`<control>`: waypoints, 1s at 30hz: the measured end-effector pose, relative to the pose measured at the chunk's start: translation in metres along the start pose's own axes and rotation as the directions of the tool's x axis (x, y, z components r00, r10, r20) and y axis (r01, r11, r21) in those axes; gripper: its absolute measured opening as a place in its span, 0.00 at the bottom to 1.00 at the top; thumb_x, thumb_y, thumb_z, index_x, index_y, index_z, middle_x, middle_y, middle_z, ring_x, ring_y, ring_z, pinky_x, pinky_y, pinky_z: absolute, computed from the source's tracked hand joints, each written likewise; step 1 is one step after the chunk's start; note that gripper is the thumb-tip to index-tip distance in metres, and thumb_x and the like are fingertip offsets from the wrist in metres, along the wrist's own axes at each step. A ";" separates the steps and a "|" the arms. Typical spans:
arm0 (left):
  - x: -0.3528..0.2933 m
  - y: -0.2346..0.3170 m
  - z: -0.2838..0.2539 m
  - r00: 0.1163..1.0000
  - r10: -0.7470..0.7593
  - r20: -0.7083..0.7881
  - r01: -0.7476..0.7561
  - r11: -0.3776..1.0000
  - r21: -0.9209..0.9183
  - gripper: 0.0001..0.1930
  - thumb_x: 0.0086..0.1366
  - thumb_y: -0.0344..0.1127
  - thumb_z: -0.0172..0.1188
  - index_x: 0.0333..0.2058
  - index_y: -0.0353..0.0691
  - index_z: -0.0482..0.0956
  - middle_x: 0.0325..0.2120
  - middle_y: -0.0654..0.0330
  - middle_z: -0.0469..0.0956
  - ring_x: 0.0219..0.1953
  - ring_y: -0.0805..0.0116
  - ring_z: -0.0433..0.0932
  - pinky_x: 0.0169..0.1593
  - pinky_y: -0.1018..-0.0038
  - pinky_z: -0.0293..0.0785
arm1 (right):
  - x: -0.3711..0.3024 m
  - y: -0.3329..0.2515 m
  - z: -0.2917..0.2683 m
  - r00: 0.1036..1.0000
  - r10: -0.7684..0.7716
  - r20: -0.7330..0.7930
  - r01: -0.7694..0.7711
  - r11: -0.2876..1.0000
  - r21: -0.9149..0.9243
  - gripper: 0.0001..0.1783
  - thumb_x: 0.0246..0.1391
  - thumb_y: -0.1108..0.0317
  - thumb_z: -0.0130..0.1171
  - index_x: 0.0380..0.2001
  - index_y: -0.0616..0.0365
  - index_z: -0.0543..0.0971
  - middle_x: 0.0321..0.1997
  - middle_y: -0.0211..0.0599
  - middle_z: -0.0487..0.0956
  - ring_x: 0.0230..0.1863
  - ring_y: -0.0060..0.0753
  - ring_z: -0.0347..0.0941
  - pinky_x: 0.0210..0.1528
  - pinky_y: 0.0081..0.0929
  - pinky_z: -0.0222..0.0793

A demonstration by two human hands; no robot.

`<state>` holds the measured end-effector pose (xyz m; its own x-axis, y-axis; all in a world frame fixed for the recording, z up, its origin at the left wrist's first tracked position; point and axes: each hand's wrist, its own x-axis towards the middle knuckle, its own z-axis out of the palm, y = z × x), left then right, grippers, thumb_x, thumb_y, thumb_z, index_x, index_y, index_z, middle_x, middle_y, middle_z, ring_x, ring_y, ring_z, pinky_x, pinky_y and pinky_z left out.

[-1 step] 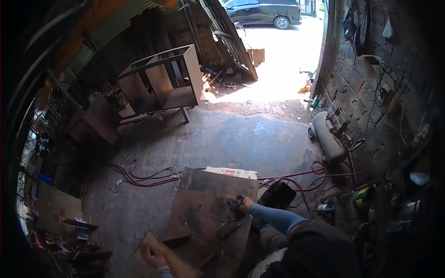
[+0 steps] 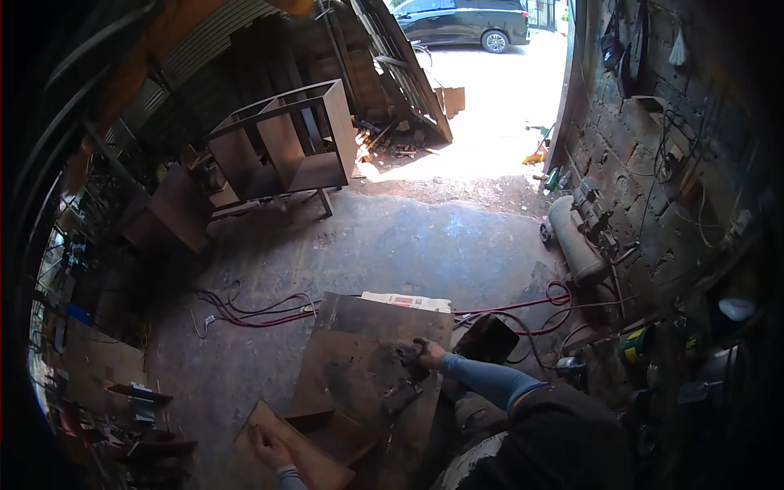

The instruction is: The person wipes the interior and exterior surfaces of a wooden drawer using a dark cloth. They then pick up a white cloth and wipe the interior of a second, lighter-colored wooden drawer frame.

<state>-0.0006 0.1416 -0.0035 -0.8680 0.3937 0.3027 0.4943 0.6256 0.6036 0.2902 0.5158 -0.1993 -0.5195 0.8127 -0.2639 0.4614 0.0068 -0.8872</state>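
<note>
On a rusty steel sheet, likely heavy, stiff and sharp-edged, the right hand closes around a dark tool; beside the sheet, the left hand rests open on a brown board.

The right hand rests on a rusty steel sheet, fingers over a dark tool, perhaps a clamp. The left hand lies flat on a brown plate beside it.

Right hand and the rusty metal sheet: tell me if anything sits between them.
Nothing visible does. The right hand already rests on the rusty metal sheet, at a small dark object that I cannot identify. The left hand lies apart, on a brown board at the sheet's near corner.
</note>
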 end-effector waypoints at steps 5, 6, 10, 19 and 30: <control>-0.108 -0.040 -0.067 0.980 0.071 -0.184 -0.065 0.997 0.035 0.28 0.71 0.48 0.48 0.57 0.29 0.70 0.57 0.45 0.71 0.59 0.51 0.69 0.65 0.64 0.61 | -0.074 -0.073 -0.081 0.901 -0.094 0.423 -0.208 0.762 0.613 0.27 0.54 0.70 0.57 0.58 0.65 0.70 0.49 0.46 0.79 0.44 0.38 0.79 0.46 0.33 0.76; -0.136 -0.061 -0.079 0.969 -0.005 -0.246 0.007 1.000 0.010 0.27 0.70 0.48 0.50 0.57 0.29 0.71 0.56 0.46 0.72 0.58 0.52 0.70 0.64 0.64 0.62 | -0.082 -0.071 -0.083 0.909 -0.202 0.364 -0.081 0.772 0.630 0.27 0.54 0.70 0.56 0.58 0.65 0.69 0.52 0.46 0.78 0.46 0.38 0.79 0.48 0.31 0.76; -0.297 -0.177 -0.132 0.718 -0.603 -0.347 0.504 0.795 -0.338 0.26 0.67 0.46 0.56 0.55 0.30 0.73 0.54 0.50 0.75 0.54 0.57 0.73 0.61 0.65 0.66 | -0.112 -0.112 -0.061 0.707 -0.451 0.545 -0.404 0.374 0.835 0.33 0.61 0.54 0.41 0.63 0.67 0.64 0.67 0.52 0.65 0.67 0.44 0.63 0.68 0.33 0.59; -0.332 -0.095 -0.078 0.802 -0.582 0.134 0.568 0.674 -0.473 0.45 0.53 0.32 0.70 0.66 0.30 0.55 0.64 0.44 0.62 0.64 0.50 0.65 0.62 0.65 0.67 | -0.173 -0.233 0.040 0.498 -0.780 0.379 0.621 0.626 0.472 0.23 0.60 0.63 0.54 0.56 0.65 0.72 0.48 0.44 0.80 0.48 0.38 0.79 0.47 0.32 0.76; -0.255 -0.075 -0.016 0.888 -0.442 0.125 0.455 0.884 -0.109 0.34 0.51 0.35 0.72 0.54 0.27 0.70 0.55 0.42 0.72 0.59 0.51 0.71 0.59 0.65 0.71 | -0.170 -0.312 0.177 0.223 -0.885 0.409 0.917 0.333 0.220 0.25 0.54 0.62 0.63 0.54 0.60 0.75 0.52 0.52 0.77 0.53 0.52 0.75 0.56 0.34 0.70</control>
<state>0.1829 -0.0164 -0.1138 -0.9834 0.1574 -0.0906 0.0361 0.6586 0.7516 0.1071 0.2727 0.0551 -0.8185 -0.0631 0.5710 -0.4807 0.6196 -0.6205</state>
